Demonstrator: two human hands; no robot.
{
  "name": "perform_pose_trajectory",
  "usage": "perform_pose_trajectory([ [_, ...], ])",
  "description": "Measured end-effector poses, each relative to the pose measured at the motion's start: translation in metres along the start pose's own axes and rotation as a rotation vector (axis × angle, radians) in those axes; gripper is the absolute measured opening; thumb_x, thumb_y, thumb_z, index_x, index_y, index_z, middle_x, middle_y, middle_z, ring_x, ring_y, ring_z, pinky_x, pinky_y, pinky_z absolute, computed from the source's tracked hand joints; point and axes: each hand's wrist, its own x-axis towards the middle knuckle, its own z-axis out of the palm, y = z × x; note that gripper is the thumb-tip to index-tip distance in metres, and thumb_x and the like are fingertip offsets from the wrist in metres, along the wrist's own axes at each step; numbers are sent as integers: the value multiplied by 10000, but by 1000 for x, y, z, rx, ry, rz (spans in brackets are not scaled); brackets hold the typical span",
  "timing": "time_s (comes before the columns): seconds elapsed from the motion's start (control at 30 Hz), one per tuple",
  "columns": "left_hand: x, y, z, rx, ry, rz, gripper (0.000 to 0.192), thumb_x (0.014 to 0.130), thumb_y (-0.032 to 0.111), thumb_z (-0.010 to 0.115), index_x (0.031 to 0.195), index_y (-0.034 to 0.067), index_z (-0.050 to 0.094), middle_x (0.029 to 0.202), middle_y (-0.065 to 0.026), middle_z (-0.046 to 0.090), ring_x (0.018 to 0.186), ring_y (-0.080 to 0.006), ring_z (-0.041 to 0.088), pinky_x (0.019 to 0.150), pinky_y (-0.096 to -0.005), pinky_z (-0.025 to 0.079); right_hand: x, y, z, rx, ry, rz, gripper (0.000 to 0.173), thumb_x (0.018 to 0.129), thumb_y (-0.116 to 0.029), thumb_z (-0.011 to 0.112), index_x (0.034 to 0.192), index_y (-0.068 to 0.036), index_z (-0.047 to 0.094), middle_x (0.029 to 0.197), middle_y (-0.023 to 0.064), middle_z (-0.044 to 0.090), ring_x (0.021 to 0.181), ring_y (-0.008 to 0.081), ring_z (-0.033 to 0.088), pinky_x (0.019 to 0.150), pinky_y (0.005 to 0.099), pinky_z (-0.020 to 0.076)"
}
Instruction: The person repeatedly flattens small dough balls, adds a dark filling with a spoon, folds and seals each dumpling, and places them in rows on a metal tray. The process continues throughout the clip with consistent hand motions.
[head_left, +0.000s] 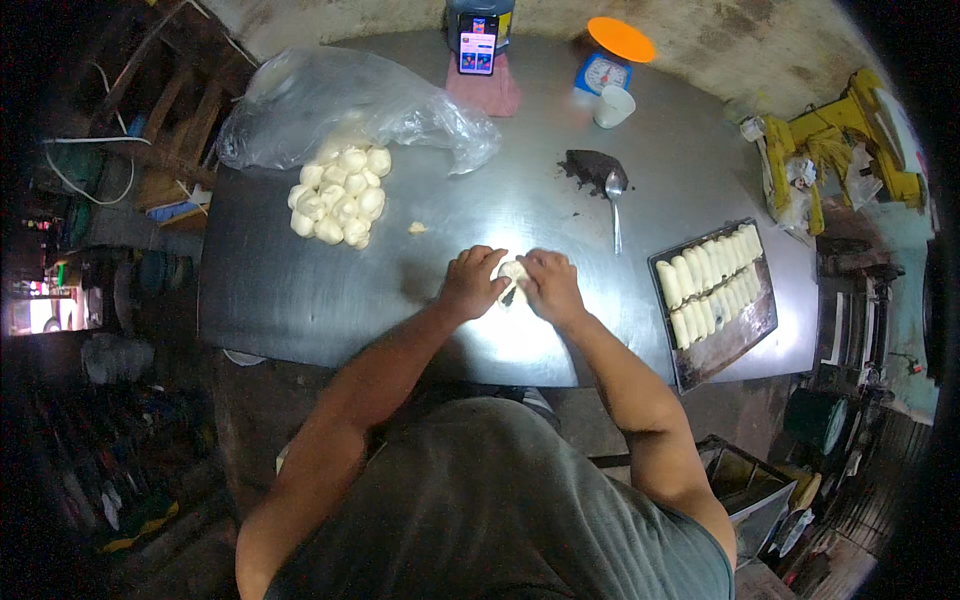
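Note:
Between my two hands lies a small piece of pale dough (513, 271) with dark filling (510, 295) showing at its near end. My left hand (474, 282) grips its left side, thumb on top. On the other side my right hand (553, 283) holds the dough with bent fingers, slightly blurred. A cluster of dough balls (341, 196) sits to the left, and a dough scrap (417, 228) lies nearer to me. Farther off to the right is a heap of dark crumbly filling (592, 169), with a metal spoon (615, 210) resting at its edge.
A black baking tray (716, 358) with two rows of dough rolls (709, 262) stands at right. Clear plastic sheeting (352, 97) covers the back left. At the back are a phone (478, 45) on a pink cloth (487, 90), a blue scale (604, 73) and a white cup (614, 106).

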Motion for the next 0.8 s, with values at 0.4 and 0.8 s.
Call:
perform_pose_trajectory([
  [0.4, 19, -27, 6, 33, -252, 66, 254, 855, 259, 763, 1067, 124, 726, 1103, -90, 689, 1081, -326, 627, 942, -515, 477, -2, 19, 1, 42, 12, 25, 320, 769, -234, 891, 1039, -155, 738, 1009, 31, 695, 1056, 288, 605, 925, 445, 431],
  [0.8, 10, -31, 9, 55, -298, 131, 274, 862, 321, 782, 1096, 185, 739, 1097, -65, 675, 1079, -317, 622, 945, -487, 478, -7, 12, -3, 91, -9, 51, 329, 759, -196, 889, 1028, -145, 705, 1032, 38, 681, 1118, 301, 591, 976, 468, 423],
])
